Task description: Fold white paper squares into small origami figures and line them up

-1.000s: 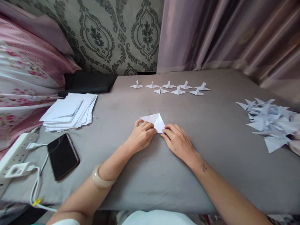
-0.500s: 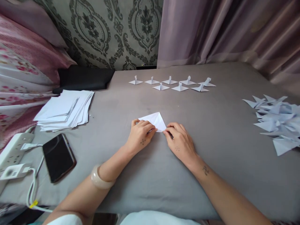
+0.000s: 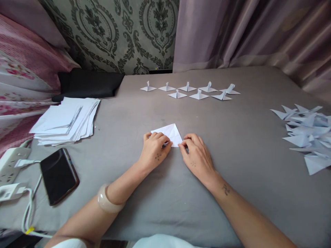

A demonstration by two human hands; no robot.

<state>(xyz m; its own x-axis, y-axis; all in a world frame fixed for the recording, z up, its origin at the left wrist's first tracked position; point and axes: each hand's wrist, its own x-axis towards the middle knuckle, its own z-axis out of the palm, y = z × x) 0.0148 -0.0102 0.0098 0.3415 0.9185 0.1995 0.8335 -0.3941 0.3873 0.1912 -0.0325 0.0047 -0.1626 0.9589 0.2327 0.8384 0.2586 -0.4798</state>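
Observation:
A partly folded white sheet of paper (image 3: 171,132) lies on the grey cloth in front of me, its point facing away. My left hand (image 3: 156,148) rests over its near left side, thumb and fingers pressed together on the near edge. With thumb and forefinger, my right hand (image 3: 195,151) pinches the paper's near right corner. Both hands hide part of the near edge. Beyond them stand several folded paper cranes (image 3: 199,94) in two rows.
Loose white paper squares (image 3: 55,119) are stacked at left, near a black phone (image 3: 59,175), a power strip (image 3: 11,165) and cables. A black folded item (image 3: 90,82) lies behind the stack. A heap of folded paper pieces (image 3: 310,132) sits at right.
The view has shifted slightly. Both hands keep almost the same place on the paper, and the paper's shape looks much the same.

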